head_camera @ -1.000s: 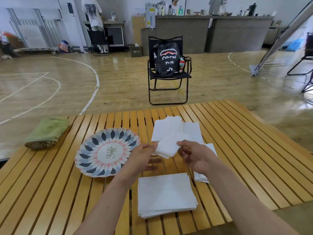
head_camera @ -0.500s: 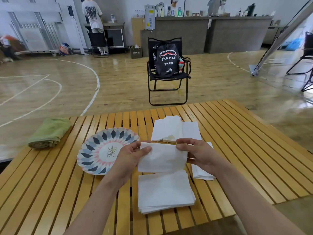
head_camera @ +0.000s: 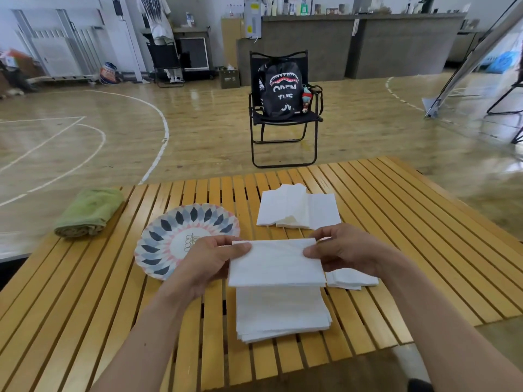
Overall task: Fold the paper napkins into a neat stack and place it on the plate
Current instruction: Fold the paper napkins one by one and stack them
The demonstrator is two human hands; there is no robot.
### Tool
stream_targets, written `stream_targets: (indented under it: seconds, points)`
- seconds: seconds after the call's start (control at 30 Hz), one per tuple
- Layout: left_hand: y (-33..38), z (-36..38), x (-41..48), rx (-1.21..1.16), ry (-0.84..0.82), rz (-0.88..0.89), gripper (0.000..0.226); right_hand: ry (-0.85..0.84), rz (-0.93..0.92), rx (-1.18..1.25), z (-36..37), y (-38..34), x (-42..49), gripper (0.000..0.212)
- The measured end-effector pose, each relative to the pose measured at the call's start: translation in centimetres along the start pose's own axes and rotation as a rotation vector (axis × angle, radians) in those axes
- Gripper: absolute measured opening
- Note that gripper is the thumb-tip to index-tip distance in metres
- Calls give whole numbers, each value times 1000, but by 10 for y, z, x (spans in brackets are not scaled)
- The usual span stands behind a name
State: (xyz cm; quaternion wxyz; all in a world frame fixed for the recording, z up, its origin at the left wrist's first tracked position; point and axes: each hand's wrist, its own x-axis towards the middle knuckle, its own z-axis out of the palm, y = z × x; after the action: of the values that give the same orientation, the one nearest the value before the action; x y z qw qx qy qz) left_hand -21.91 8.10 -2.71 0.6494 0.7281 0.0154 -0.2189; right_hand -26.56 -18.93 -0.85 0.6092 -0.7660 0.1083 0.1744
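I hold a folded white paper napkin flat in the air between both hands. My left hand pinches its left edge and my right hand pinches its right edge. Directly beneath it on the slatted wooden table lies a neat stack of folded napkins. Loose unfolded napkins lie farther back, and another small pile of napkins peeks out under my right wrist. The patterned plate sits left of my hands, with nothing on it.
A rolled green towel lies at the table's far left corner. Beyond the table stands a black folding chair holding a black backpack, on a gym floor. A person stands at the far wall.
The napkin went from crumpled between my hands to spread flat and folded, and it has come lower and nearer, over the stack. Both hands moved apart to its edges.
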Motion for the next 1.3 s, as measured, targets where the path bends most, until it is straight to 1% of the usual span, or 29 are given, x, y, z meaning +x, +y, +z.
stream_targets:
  seconds: [0.1,0.23,0.3,0.5,0.6,0.67,0.7,0.77,0.83,0.9,1.0,1.13,1.23,1.27,1.3]
  points:
    - [-6,-8,-8,204,-70,-47,27,-121,122,-192,1,2,-6,38]
    - [-18,-7,-14,474,-98,-106,28,-116,202,-324,8,9,-5,40]
    - [-21,-5,-15,536,-76,-116,28,-96,221,-356,10,10,-4,41]
    - [-23,3,-17,630,13,-95,31,14,240,-462,16,19,3,45]
    - [-24,6,-14,663,66,-89,32,37,249,-505,17,22,7,44]
    - [-24,3,-13,698,79,-136,33,28,264,-532,13,21,6,46]
    - [-24,1,-15,713,50,-191,35,8,285,-542,11,20,4,49]
    - [-23,0,-19,699,-62,-309,41,-51,345,-538,11,18,0,54]
    - [-24,1,-21,648,-127,-349,46,-65,384,-513,14,19,0,52]
    - [-26,2,-18,605,-103,-321,47,-15,370,-483,19,20,4,49]
    - [-27,2,-11,574,-23,-257,48,108,286,-428,18,23,11,43]
    - [-24,5,-7,607,-14,-242,47,123,276,-432,18,23,14,40]
    - [-15,3,-4,636,-8,-252,38,116,280,-409,10,17,14,36]
    - [-10,2,0,664,29,-237,35,147,253,-393,5,14,17,32]
    - [-4,-1,6,711,85,-201,34,216,207,-383,-1,11,22,29]
